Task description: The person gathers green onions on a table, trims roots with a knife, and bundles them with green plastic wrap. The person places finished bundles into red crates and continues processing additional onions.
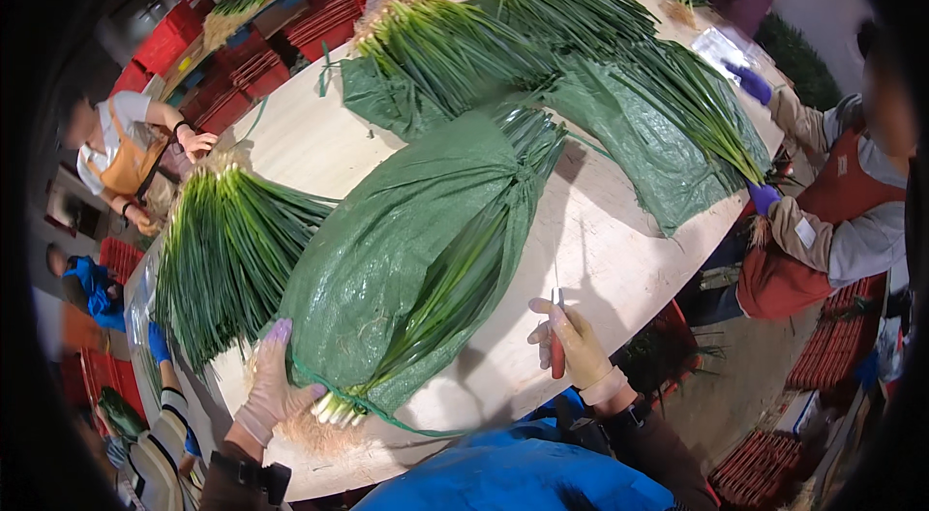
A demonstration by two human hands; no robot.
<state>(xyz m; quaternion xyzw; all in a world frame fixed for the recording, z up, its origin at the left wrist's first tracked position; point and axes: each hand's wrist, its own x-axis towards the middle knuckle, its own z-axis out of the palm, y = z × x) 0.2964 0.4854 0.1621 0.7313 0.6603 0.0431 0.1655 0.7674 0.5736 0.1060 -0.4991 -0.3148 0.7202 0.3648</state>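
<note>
A green woven plastic sack point(406, 199) lies before me on the pale wooden table, tied near its far end. Through a long opening in its side show scallions point(450, 279), their white root ends point(337, 409) poking out at the near end. My left hand point(268, 384), in a thin glove, rests against the sack's near left corner with thumb and fingers spread. My gloved right hand point(577, 348) grips a knife by its red handle point(557, 355). The thin blade points away from me, over the table right of the sack.
Loose scallions point(239, 250) lie left of the sack, and more point(450, 46) are heaped beyond it. Another green sack point(639, 126) lies spread at right. Co-workers stand around the table; one purple-gloved hand point(762, 197) holds scallions. Red crates point(835, 329) stand on the floor.
</note>
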